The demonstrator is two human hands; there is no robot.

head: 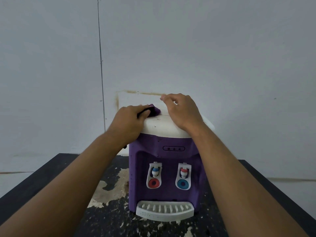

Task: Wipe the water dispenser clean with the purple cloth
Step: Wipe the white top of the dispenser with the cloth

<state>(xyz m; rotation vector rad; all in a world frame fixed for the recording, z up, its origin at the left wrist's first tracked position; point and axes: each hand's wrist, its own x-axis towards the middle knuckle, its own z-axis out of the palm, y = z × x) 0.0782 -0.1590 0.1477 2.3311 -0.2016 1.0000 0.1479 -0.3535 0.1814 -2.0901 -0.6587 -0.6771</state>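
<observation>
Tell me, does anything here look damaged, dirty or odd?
Yes. The black table shows pale peeled patches left of the water dispenser. Dark specks dot its white lid, and brown stain lines mark the wall behind.

A stained pale wall stands behind a black, peeling table.

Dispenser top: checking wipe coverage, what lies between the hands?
Head view: purple cloth sticking out of the left hand, then bare white lid before the right hand.
</observation>
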